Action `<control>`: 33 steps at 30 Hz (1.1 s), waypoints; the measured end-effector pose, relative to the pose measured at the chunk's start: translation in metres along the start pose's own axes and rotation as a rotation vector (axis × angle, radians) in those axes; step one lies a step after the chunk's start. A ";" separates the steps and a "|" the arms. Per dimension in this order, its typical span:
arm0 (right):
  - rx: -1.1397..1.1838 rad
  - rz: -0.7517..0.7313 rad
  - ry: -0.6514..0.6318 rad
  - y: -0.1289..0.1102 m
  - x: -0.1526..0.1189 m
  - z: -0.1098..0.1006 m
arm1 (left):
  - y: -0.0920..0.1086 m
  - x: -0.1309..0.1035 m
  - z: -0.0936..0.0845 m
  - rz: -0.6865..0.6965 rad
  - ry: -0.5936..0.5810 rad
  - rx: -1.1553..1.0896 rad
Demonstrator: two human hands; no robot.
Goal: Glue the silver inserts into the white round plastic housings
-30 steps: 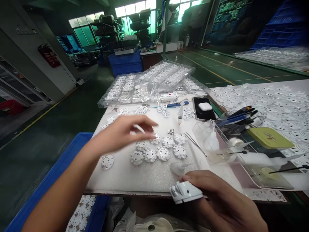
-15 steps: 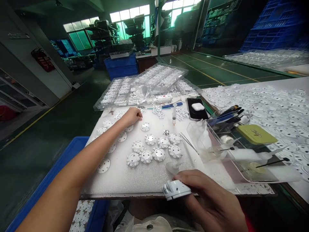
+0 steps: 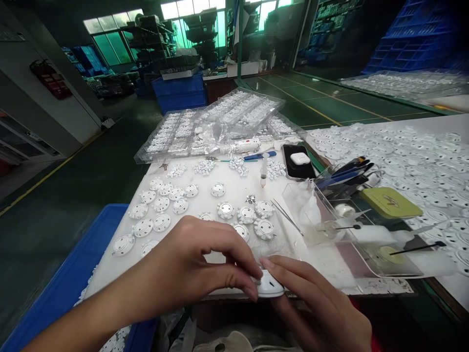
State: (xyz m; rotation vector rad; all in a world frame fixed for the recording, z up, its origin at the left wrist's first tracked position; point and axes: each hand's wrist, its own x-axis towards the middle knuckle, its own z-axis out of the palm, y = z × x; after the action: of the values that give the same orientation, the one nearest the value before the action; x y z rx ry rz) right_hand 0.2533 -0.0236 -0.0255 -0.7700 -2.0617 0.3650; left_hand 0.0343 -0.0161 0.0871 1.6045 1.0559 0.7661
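Note:
My right hand (image 3: 318, 293) is closed on a white round plastic part (image 3: 270, 286) at the table's front edge, with a dark hole showing in its side. My left hand (image 3: 220, 259) pinches at the left rim of that part. Whatever lies between its thumb and fingertips is too small and hidden to name. Beyond the hands, several similar white discs (image 3: 225, 210) with toothed rims lie on the white foam sheet (image 3: 205, 198). More white discs (image 3: 161, 204) are grouped at the left, partly behind my left hand. Small piles of white pieces (image 3: 205, 167) lie farther back.
Tweezers (image 3: 287, 216), a syringe (image 3: 264, 171) and a tiny heap of metal bits (image 3: 250, 199) lie right of the discs. A clear tray (image 3: 370, 266) with bottles stands at right, near a phone (image 3: 289, 166). Filled plastic trays (image 3: 172, 134) are stacked behind; a blue crate (image 3: 110, 225) is at left.
My left hand has come back from the small white piles to the part in my right hand, and now pinches at its rim. The right hand still holds the part.

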 end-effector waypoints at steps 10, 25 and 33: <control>-0.122 -0.078 0.006 -0.004 0.004 0.000 | -0.022 0.000 0.008 -0.054 0.082 -0.060; 0.120 0.008 0.016 -0.012 0.002 0.006 | -0.057 -0.027 0.034 0.182 0.207 -0.170; 0.071 0.249 0.112 0.014 -0.035 0.004 | -0.092 -0.040 0.060 -0.049 0.720 -0.343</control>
State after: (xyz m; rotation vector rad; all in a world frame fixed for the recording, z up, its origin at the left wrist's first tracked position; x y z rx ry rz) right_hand 0.2703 -0.0356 -0.0571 -0.9839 -1.8425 0.5187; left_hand 0.0461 -0.0680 -0.0172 1.0114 1.3590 1.4630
